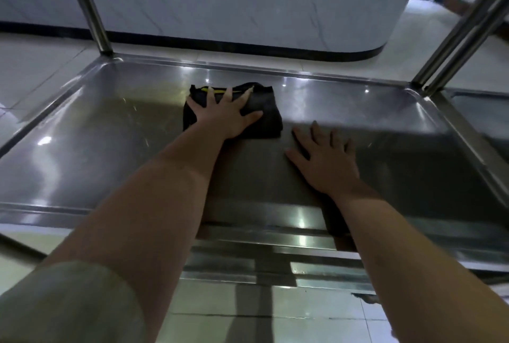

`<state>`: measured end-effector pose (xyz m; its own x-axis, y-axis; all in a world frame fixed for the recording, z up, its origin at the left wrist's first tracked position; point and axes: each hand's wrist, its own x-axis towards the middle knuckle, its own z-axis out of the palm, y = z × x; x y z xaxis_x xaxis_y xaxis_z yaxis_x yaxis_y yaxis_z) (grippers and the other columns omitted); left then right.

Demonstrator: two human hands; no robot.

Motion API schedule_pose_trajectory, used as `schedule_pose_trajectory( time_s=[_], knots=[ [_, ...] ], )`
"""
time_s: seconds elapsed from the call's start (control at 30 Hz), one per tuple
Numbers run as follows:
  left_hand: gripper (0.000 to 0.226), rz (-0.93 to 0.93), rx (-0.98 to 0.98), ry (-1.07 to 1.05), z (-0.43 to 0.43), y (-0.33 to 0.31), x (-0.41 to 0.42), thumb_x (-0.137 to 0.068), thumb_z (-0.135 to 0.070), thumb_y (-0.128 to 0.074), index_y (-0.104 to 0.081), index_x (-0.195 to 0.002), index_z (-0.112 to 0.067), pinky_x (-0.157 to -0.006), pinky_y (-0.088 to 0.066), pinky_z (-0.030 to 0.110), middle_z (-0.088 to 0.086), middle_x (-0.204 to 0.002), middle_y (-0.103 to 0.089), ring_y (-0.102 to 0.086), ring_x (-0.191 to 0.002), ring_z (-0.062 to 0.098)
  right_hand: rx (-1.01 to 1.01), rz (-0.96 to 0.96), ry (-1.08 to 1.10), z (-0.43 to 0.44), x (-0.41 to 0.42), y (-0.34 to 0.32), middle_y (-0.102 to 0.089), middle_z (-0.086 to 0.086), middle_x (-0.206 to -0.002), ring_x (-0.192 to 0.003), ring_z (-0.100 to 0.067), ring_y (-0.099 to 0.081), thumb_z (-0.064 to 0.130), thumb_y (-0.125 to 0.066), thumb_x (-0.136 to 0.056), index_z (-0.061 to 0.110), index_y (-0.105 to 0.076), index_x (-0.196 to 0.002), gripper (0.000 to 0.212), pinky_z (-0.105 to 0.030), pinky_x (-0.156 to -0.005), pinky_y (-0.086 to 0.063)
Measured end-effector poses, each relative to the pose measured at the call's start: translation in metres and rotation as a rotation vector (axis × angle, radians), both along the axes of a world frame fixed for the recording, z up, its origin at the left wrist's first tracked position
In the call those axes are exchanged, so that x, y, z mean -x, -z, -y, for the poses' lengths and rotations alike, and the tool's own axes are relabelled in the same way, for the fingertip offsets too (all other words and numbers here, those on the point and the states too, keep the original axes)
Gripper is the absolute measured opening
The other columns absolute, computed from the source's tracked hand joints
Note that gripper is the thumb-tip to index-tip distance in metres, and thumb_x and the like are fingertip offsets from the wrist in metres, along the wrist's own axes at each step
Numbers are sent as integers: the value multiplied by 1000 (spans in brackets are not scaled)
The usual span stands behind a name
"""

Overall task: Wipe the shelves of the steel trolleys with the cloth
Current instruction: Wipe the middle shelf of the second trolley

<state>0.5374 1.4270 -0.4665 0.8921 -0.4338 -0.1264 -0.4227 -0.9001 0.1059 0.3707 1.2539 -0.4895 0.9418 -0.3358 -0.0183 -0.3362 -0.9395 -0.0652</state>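
Dark cloth point(265, 122), folded into a pad, lies on the steel shelf point(115, 136) near the middle of its far edge. The left hand point(224, 112) is spread flat on top with straight fingers, pressing not gripping, seemingly so the whole pad rubs the metal. The right hand point(326, 162) rests open on bare shelf nearer the front edge, holding nothing, probably bracing the reach.

The cloth point(264, 119) is black with a yellow stripe; the trolley shelf point(110, 133) is silver-grey steel; the floor tiles point(35, 67) are pale; the sleeve point(68, 304) is olive-grey.
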Motion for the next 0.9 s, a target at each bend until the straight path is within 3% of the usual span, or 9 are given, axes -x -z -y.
schedule_pose_trajectory(
  time_s=[0.17, 0.4, 0.6, 0.7, 0.9],
  knots=[
    [63, -36, -106, 100, -5, -5, 27, -85, -82, -10, 10, -142, -64, -103, 10, 79, -3, -164, 17, 18, -146, 42, -18, 1, 2, 7, -2, 3, 0, 6, -165, -149, -38, -4, 76, -14, -88, 52, -8, -150, 67, -59, -117, -2],
    [69, -30, -45, 261, -94, 11, 160, -60, -94, 18, 28, -126, -74, -101, 18, 75, -12, -153, 33, 27, -144, 36, -18, -12, 5, 4, 1, -1, 0, 6, -165, -149, -37, -5, 75, -13, -87, 51, -9, -150, 68, -58, -117, -4],
    [65, -34, -72, 188, -35, 8, 77, -69, -89, 6, 20, -131, -73, -101, 12, 78, -9, -161, 23, 22, -146, 39, 34, 6, -2, -4, 8, 3, 2, 4, -165, -149, -38, 1, 71, 0, -81, 47, -4, -152, 75, -60, -116, -2],
    [59, -10, -54, 157, 15, 7, 28, -84, -82, -8, 11, -138, -69, -101, 9, 79, -7, -163, 16, 18, -146, 41, 36, 18, 8, -3, 7, 6, 1, 4, -165, -149, -37, 2, 72, -4, -84, 44, -7, -153, 74, -61, -115, 0],
    [63, 19, -61, 159, 47, 7, 5, -83, -85, -8, 8, -141, -66, -101, 9, 80, -5, -164, 13, 18, -146, 41, 3, 38, 33, 3, 3, 6, -1, 6, -165, -150, -35, -2, 76, -12, -85, 43, -11, -153, 76, -59, -117, -2]
  ],
)
